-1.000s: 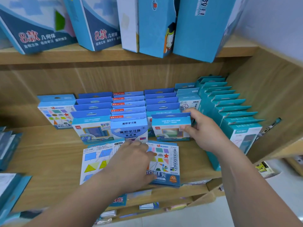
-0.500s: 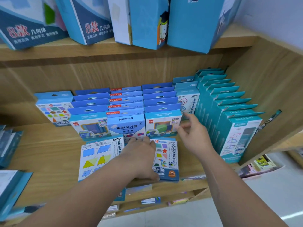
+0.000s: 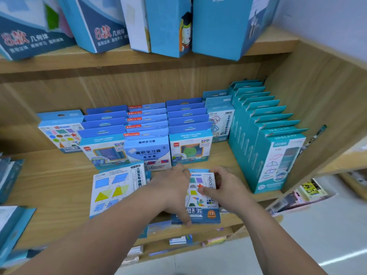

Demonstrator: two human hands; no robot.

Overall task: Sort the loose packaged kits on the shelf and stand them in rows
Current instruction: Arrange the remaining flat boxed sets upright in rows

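Gripping the flat shapes kit (image 3: 200,197) at the shelf's (image 3: 49,185) front edge, left hand (image 3: 171,192) and right hand (image 3: 226,188) clasp it together. Several rows (image 3: 186,124) stand behind; a second flat kit (image 3: 117,189) waits alongside.

We see bare board on the left of the light wooden shelf (image 3: 49,187), wide enough for a hand. Rows of standing blue cardboard kits (image 3: 147,135) wall off the back, and a tall teal box row (image 3: 268,147) blocks the right. Two flat shape-printed kits (image 3: 113,189) cover the front middle.
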